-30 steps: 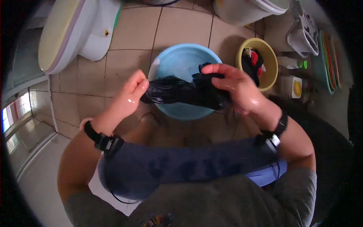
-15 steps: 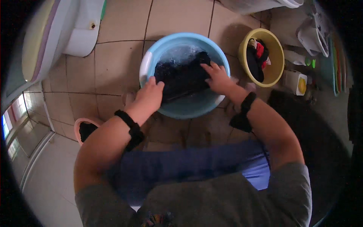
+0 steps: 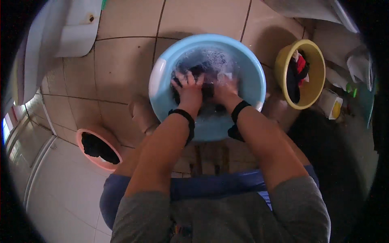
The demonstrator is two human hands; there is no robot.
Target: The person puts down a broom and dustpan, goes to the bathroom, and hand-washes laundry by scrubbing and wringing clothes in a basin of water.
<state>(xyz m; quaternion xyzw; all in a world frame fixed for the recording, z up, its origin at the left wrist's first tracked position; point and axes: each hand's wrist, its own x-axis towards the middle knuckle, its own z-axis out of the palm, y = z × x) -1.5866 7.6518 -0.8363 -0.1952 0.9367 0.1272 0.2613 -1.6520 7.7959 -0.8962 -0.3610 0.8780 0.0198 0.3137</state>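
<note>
The left hand (image 3: 189, 92) splays its fingers on wet black cloth (image 3: 208, 90) inside a round light-blue plastic basin (image 3: 210, 38); toward its right rim, the right hand's (image 3: 225, 90) finger state is too blurred to tell.

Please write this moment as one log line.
left hand: spread on black cloth, blue basin | right hand: in bubbly water, blurred | rest: yellow basin right, pink basin left

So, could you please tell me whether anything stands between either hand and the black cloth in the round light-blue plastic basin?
Nothing visible does: in the basin, the left hand is spread over the black cloth; the right hand, blurred, is close beside it, with sudsy water around.
</note>
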